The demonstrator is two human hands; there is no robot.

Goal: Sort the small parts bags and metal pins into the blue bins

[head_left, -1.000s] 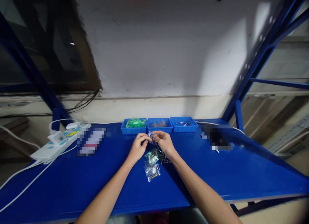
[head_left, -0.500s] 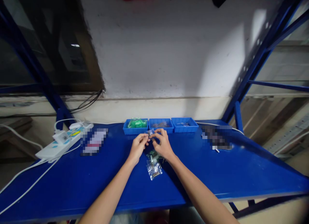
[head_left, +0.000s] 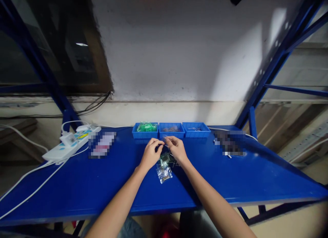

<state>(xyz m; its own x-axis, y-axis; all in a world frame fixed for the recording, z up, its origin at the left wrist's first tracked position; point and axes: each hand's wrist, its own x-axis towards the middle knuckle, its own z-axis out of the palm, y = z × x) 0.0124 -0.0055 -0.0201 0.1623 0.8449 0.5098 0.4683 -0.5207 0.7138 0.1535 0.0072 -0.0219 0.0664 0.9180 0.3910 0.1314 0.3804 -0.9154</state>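
Over the middle of the table, my left hand (head_left: 151,152) has its thumb and index finger pinched together, pointing right. What lies between those fingertips is too small to make out. Close beside it, my right hand (head_left: 177,149) pinches a small clear plastic bag (head_left: 164,139), which is partly covered by the fingers. Below the hands lies another clear plastic bag (head_left: 164,173) with a brass-coloured piece in it. Touching or just behind that bag are dark green pieces (head_left: 165,158), partly hidden by my hands. A few thin metal pieces (head_left: 175,164) lie near my right wrist.
Three blue bins stand along the back: one with green bagged items (head_left: 147,127), a middle bin (head_left: 171,134), and a right bin (head_left: 196,133) with thin metal pieces. A white power strip (head_left: 61,149) with cables lies left. Blurred flat objects lie on both sides.
Both hands held the small clear bag between them; now it is at my right fingertips. My left fingertips have shifted right. The view has tilted slightly.
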